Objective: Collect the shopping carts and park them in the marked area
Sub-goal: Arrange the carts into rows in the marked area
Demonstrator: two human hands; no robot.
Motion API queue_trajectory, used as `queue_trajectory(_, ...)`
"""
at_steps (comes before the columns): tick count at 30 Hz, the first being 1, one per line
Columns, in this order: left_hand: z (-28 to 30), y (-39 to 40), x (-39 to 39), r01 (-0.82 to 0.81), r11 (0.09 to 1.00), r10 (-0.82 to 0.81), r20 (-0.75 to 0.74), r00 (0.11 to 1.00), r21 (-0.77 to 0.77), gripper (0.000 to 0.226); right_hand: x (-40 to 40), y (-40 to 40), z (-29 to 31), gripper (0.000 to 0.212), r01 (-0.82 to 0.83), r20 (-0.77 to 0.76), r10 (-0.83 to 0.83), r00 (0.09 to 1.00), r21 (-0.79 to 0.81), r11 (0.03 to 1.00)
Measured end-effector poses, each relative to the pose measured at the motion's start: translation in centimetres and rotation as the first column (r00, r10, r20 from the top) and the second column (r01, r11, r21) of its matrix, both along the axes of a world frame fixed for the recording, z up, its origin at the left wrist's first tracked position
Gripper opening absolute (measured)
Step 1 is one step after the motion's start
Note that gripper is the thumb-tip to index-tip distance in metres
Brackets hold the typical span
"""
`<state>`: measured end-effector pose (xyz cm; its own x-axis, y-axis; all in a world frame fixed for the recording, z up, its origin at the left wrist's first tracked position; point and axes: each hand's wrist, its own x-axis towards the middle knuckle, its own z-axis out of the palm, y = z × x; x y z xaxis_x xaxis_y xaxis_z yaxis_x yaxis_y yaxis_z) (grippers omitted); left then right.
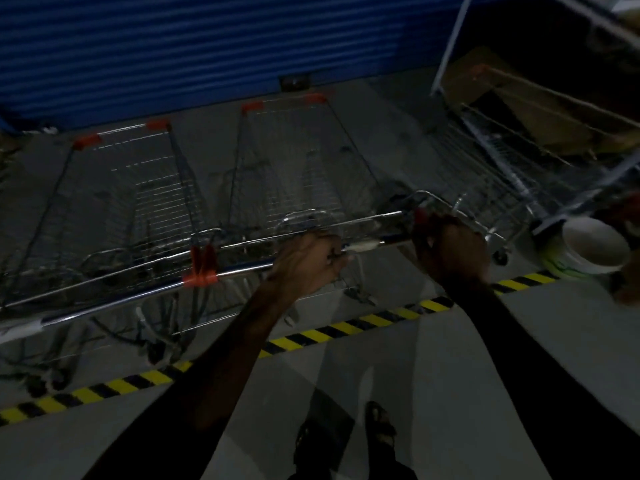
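Two wire shopping carts with orange corner caps stand side by side beyond the yellow-and-black floor tape (349, 329). The right cart (304, 174) is in front of me, the left cart (131, 188) beside it. My left hand (306, 265) and my right hand (450, 247) are both closed around the right cart's chrome handle bar (377, 242), the left near its middle, the right at its right end. The scene is dim.
A blue roller shutter (207, 46) closes the far side. More carts and a wire rack (519, 161) crowd the right. A white bucket (594, 245) sits on the tape line at right. Grey floor and my sandalled feet (346, 441) are on the near side.
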<state>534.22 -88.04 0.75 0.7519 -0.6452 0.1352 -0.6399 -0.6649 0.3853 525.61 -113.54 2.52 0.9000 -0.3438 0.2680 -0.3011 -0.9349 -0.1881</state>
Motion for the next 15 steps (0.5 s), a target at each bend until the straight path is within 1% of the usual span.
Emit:
queue_trajectory(2,0.8,-3.3,-0.9,0.069,0.997,-0.069,-0.022,0.997,-0.015,0.025,-2.4,-1.9,0.2,0.036,0.155,-0.031,-0.153,0.988,0.084,0.984)
queue_trajectory(3,1.3,-5.0,-1.5,0.104,0.994,-0.105,-0.045,0.993,-0.025,0.025,-3.8,-2.9,0.2,0.037,0.207,-0.039,-0.204,0.978,0.122,0.971)
queue_trajectory(5,1.9,-8.3,-2.5,0.164,0.986,-0.166,-0.076,0.983,-0.039,0.024,-7.1,-4.7,0.2,0.038,0.271,-0.012,-0.274,0.962,0.206,0.94)
queue_trajectory(7,2.5,-11.6,-3.5,0.222,0.973,-0.225,-0.052,0.973,-0.056,0.032,-10.3,-6.7,0.3,0.039,0.312,0.027,-0.331,0.943,0.276,0.909)
queue_trajectory(8,2.9,-13.5,-4.1,0.242,0.969,-0.243,-0.031,0.969,-0.052,0.03,-11.7,-8.0,0.5,0.039,0.347,0.019,-0.37,0.929,0.304,0.887)
queue_trajectory(9,3.4,-15.6,-4.8,0.271,0.962,-0.272,-0.014,0.962,-0.046,0.026,-13.1,-9.6,0.7,0.039,0.392,0.0,-0.414,0.91,0.326,0.86)
queue_trajectory(12,5.0,-22.7,-8.1,0.372,0.928,-0.372,-0.03,0.928,0.007,0.036,-17.8,-14.5,1.1,0.041,0.485,-0.001,-0.522,0.853,0.369,0.793)
queue_trajectory(15,5.4,-30.3,-11.6,0.46,0.888,-0.459,-0.036,0.888,0.007,0.03,-22.8,-19.6,1.6,0.04,0.563,0.015,-0.618,0.786,0.397,0.725)
